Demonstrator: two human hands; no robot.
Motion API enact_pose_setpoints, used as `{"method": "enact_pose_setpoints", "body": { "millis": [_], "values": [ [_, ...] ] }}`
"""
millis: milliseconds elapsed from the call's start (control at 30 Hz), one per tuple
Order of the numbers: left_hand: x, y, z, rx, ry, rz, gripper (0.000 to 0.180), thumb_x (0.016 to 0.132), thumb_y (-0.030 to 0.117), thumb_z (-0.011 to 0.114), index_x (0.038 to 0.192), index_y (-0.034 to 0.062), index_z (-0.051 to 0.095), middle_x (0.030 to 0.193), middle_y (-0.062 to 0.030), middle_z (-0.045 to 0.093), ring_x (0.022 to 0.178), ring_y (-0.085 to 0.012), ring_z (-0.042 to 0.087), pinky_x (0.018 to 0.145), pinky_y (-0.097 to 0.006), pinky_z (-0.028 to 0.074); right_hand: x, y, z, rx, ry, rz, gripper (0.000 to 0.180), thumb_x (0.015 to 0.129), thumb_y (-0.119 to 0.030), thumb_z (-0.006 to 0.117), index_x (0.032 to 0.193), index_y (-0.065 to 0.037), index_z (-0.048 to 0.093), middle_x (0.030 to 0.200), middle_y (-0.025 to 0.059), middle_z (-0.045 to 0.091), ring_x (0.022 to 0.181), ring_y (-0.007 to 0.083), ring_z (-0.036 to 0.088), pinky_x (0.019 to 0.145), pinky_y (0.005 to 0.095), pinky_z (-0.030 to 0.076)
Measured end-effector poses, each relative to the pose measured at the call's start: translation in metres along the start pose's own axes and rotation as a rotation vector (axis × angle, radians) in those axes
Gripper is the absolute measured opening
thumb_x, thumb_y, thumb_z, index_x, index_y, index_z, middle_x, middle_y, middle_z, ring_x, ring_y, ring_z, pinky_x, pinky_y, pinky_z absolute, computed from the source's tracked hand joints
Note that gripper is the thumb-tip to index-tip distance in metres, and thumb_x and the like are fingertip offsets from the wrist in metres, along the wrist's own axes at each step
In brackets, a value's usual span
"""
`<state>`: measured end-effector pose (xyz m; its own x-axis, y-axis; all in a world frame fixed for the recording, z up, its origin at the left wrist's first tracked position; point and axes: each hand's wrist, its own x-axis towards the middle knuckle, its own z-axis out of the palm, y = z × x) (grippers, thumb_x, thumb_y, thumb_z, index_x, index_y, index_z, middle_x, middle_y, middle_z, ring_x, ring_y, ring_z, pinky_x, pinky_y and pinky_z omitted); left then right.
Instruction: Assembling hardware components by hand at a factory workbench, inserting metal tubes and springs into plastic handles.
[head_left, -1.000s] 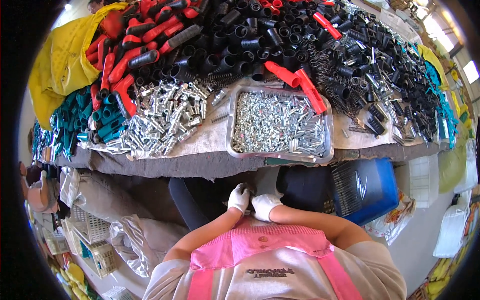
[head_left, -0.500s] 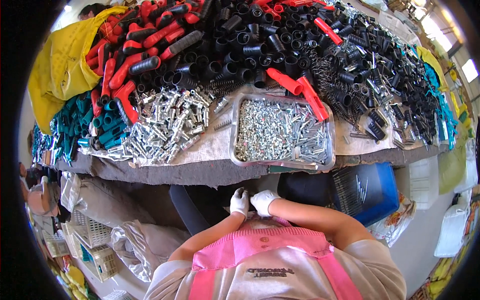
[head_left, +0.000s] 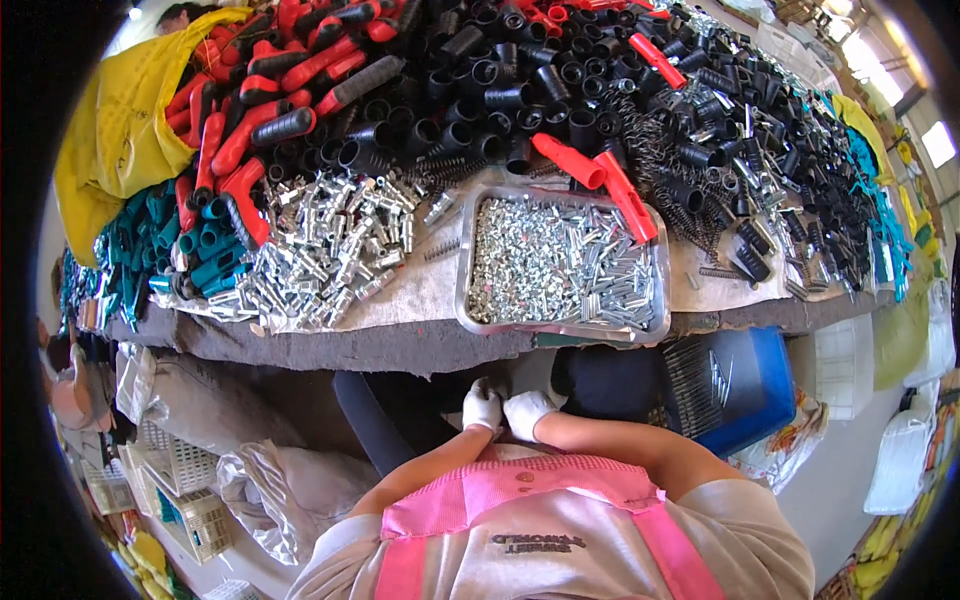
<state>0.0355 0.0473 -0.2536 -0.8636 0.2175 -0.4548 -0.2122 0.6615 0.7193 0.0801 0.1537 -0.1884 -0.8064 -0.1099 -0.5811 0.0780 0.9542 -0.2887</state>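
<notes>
My left hand (head_left: pixel 482 407), in a white glove with dark fingertips, is held low below the table's front edge, its fingers curled in. Close beside it, my right hand (head_left: pixel 527 413), also in a white glove, is closed with its knuckles up. Whatever the fingers may hold is too small or hidden to make out. Beyond both hands, on the table, lies a metal tray (head_left: pixel 464 290) of small silver fittings and pins. Two red plastic housings (head_left: pixel 628 200) rest over the tray's far right corner. Left of the tray is a heap of silver metal connectors (head_left: pixel 335 250).
Red-and-black handles (head_left: pixel 285 70), teal tubes (head_left: pixel 150 240), black sleeves (head_left: pixel 490 100) and springs (head_left: pixel 660 160) are heaped across the table. A blue bin (head_left: pixel 770 385) with metal rods stands right of my legs. Sacks (head_left: pixel 220 400) and white crates (head_left: pixel 185 460) lie at the left.
Both hands have drawn very slightly nearer to my body and remain side by side. The view has shifted a little; the heaps and the tray look unchanged.
</notes>
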Motion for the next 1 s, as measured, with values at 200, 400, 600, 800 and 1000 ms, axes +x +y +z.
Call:
{"method": "enact_pose_setpoints", "body": {
  "millis": [200,400,600,800,1000],
  "values": [
    [-0.012,0.020,-0.028,-0.213,-0.096,-0.022,0.031,0.085,0.013,0.052,0.113,-0.0005,0.054,0.104,-0.0159,0.062,0.095,-0.0226,0.059,0.084,-0.030,0.044,-0.025,-0.010,-0.046,0.086,-0.050,-0.149,0.031,0.075,-0.024,0.054,0.096,-0.003,0.063,0.089,0.0171,0.065,0.081,0.0320,0.064,0.071,0.0424,0.050],
    [0.012,0.001,0.006,0.065,0.038,0.134,0.028,0.079,0.016,0.051,0.104,0.0047,0.057,0.096,-0.0228,0.061,0.093,-0.0389,0.057,0.079,-0.042,0.047,0.009,0.005,0.012,0.116,0.000,0.022,0.028,0.072,-0.027,0.056,0.084,-0.005,0.067,0.084,0.0174,0.066,0.078,0.0325,0.064,0.070,0.0428,0.051],
    [0.016,0.015,-0.023,0.191,-0.187,0.239,0.030,0.081,0.025,0.049,0.101,0.0046,0.057,0.092,-0.0244,0.060,0.088,-0.0408,0.057,0.075,-0.044,0.047,-0.025,-0.019,-0.034,0.352,-0.102,0.078,0.037,0.077,-0.033,0.056,0.094,-0.001,0.064,0.094,0.0209,0.063,0.089,0.0342,0.062,0.078,0.0428,0.049],
    [0.008,0.042,-0.037,0.317,-0.328,0.363,0.032,0.084,0.028,0.047,0.100,0.0030,0.057,0.091,-0.0250,0.060,0.087,-0.0419,0.056,0.074,-0.045,0.046,-0.035,-0.027,-0.020,0.543,-0.008,0.139,0.042,0.077,-0.039,0.058,0.093,-0.001,0.063,0.091,0.0234,0.062,0.087,0.0358,0.061,0.076,0.0440,0.048],
    [0.017,0.029,-0.016,0.422,-0.299,0.303,0.031,0.081,0.027,0.050,0.100,0.0042,0.057,0.090,-0.0254,0.060,0.085,-0.0427,0.056,0.073,-0.047,0.046,0.001,-0.016,0.049,0.603,0.040,0.153,0.040,0.074,-0.034,0.060,0.094,0.000,0.063,0.090,0.0242,0.062,0.083,0.0366,0.062,0.072,0.0433,0.048]
  ]
}}
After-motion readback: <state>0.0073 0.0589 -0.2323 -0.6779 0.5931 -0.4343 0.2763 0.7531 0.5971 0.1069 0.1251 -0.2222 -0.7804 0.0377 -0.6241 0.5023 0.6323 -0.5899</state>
